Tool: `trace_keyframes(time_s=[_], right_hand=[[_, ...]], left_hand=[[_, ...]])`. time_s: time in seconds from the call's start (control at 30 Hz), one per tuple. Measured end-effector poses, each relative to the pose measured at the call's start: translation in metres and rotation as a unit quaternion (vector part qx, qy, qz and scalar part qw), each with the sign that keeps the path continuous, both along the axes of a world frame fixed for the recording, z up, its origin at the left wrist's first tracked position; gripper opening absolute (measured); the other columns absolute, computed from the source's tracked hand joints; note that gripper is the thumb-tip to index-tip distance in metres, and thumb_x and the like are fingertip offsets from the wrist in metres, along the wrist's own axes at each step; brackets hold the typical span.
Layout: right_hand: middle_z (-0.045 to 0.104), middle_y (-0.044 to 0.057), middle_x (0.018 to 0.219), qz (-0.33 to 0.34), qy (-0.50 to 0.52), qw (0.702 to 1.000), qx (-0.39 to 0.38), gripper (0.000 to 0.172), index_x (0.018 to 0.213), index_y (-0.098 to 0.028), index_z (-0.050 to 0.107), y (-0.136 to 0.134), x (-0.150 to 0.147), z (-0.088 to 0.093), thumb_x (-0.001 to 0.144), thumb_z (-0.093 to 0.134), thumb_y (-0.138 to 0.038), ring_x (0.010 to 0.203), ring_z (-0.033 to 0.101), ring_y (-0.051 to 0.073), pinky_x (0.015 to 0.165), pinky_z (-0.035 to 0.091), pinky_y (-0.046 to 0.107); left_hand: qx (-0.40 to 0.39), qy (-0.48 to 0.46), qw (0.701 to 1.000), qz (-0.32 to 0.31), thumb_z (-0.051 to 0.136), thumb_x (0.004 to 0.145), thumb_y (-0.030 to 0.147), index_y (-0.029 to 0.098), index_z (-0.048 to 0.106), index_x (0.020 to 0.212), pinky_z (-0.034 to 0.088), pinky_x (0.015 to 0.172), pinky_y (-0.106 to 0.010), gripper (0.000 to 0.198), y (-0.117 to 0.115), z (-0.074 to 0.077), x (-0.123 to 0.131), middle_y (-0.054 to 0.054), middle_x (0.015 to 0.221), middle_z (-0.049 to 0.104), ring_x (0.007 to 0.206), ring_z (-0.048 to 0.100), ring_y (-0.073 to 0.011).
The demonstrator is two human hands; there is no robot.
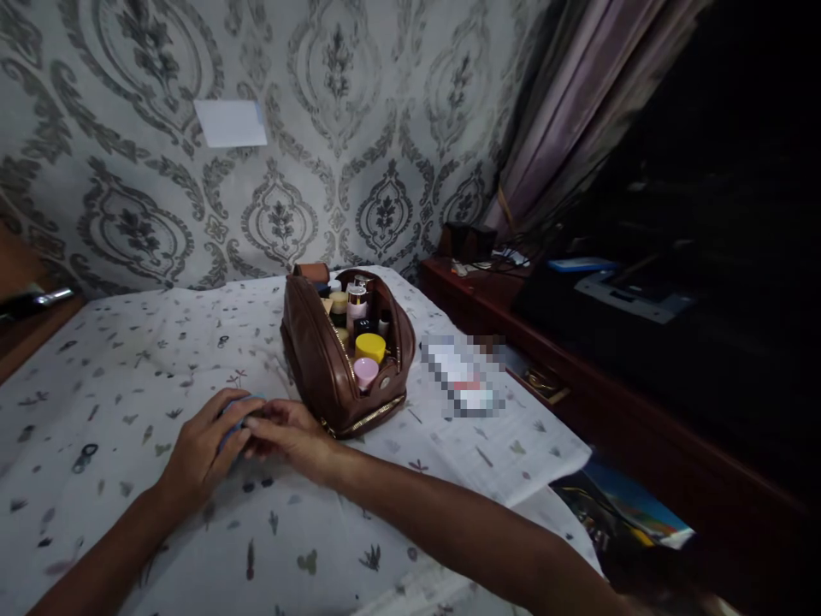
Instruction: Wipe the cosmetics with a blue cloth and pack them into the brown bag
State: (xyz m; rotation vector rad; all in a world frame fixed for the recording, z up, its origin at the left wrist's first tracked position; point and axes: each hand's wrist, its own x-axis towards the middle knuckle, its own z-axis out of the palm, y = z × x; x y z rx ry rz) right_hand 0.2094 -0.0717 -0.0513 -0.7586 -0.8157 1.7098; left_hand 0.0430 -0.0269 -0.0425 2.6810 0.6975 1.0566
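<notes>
My left hand (209,441) and my right hand (292,436) meet over the patterned white cloth, left of the bag. Between them is a small blue item (234,421), mostly covered by my fingers; my left hand wraps round it and my right fingertips press at its right side. A brown leather bag (314,364) stands unzipped just beyond my right hand. Inside it are several cosmetic containers, among them a yellow-lidded jar (370,346), a pink jar (365,373) and a bottle with a shiny cap (357,308).
The patterned cloth (160,342) covers the surface under the bag. A blurred-out item (465,376) lies right of the bag. Farther right is a dark red wooden desk (475,295) with cables and a blue object (582,265). A patterned wall rises behind.
</notes>
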Motion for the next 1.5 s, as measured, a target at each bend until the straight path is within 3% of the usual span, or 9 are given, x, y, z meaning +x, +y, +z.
trace_keyframes(time_s=[0.2, 0.5, 0.63, 0.87, 1.07, 1.3, 1.5], right_hand=[[0.064, -0.007, 0.063, 0.01, -0.041, 0.999, 0.014, 0.065, 0.079, -0.018, 0.058, -0.004, 0.0, -0.001, 0.049, 0.087, -0.068, 0.052, 0.06, 0.01, 0.055, 0.042, 0.023], [0.063, -0.006, 0.07, -0.003, -0.032, 0.997, 0.069, 0.058, 0.086, -0.02, 0.057, -0.007, 0.001, 0.0, 0.058, 0.087, -0.061, 0.063, 0.062, 0.011, 0.065, 0.049, 0.027], [0.063, -0.006, 0.077, -0.038, -0.055, 0.993, 0.098, 0.056, 0.087, -0.023, 0.055, -0.005, -0.001, -0.003, 0.057, 0.09, -0.053, 0.071, 0.062, 0.012, 0.074, 0.051, 0.029], [0.064, -0.004, 0.085, -0.077, -0.089, 0.986, 0.117, 0.054, 0.087, -0.024, 0.052, -0.005, -0.004, -0.005, 0.054, 0.093, -0.039, 0.084, 0.063, 0.015, 0.082, 0.052, 0.03], [0.065, -0.002, 0.091, -0.049, -0.096, 0.987, 0.116, 0.05, 0.089, -0.023, 0.055, -0.011, -0.004, 0.003, 0.058, 0.092, -0.034, 0.09, 0.063, 0.014, 0.09, 0.051, 0.031], [0.069, 0.0, 0.093, -0.015, -0.077, 0.995, 0.062, 0.052, 0.093, -0.023, 0.058, -0.014, -0.002, 0.007, 0.056, 0.094, -0.032, 0.09, 0.065, 0.017, 0.088, 0.052, 0.033], [0.069, 0.0, 0.09, -0.023, -0.015, 1.0, 0.004, 0.053, 0.097, -0.02, 0.068, -0.011, -0.002, 0.007, 0.055, 0.094, -0.036, 0.075, 0.064, 0.013, 0.073, 0.054, 0.027]], left_hand=[[-0.006, 0.003, 1.0, 0.017, 0.041, 0.101, 0.027, 0.021, 0.062, 0.113, 0.049, 0.073, -0.026, 0.025, -0.006, 0.003, 0.003, -0.003, 0.094, 0.06, 0.081, 0.062, -0.0165], [-0.072, -0.062, 0.992, 0.081, 0.038, 0.101, 0.033, 0.019, 0.06, 0.099, 0.049, 0.07, -0.029, 0.026, -0.013, 0.015, 0.012, -0.002, 0.083, 0.062, 0.075, 0.061, -0.0181], [-0.119, -0.069, 0.986, 0.095, 0.036, 0.101, 0.037, 0.02, 0.059, 0.089, 0.047, 0.07, -0.03, 0.031, -0.014, 0.022, 0.014, -0.002, 0.078, 0.064, 0.073, 0.061, -0.0181], [-0.162, -0.088, 0.976, 0.115, 0.038, 0.1, 0.041, 0.021, 0.05, 0.074, 0.039, 0.059, -0.027, 0.035, -0.012, 0.024, 0.014, 0.004, 0.062, 0.05, 0.056, 0.049, -0.0134], [-0.233, -0.155, 0.948, 0.149, 0.041, 0.098, 0.054, 0.021, 0.045, 0.067, 0.034, 0.057, -0.026, 0.046, -0.01, 0.025, 0.016, 0.005, 0.059, 0.04, 0.057, 0.041, -0.0123], [-0.274, -0.202, 0.931, 0.132, 0.036, 0.096, 0.07, 0.021, 0.047, 0.068, 0.04, 0.06, -0.028, 0.058, -0.007, 0.02, 0.018, 0.003, 0.06, 0.043, 0.059, 0.042, -0.0134], [-0.231, -0.198, 0.948, 0.094, 0.03, 0.101, 0.063, 0.019, 0.061, 0.092, 0.046, 0.073, -0.031, 0.054, -0.014, 0.019, 0.018, -0.003, 0.083, 0.061, 0.077, 0.056, -0.0174]])
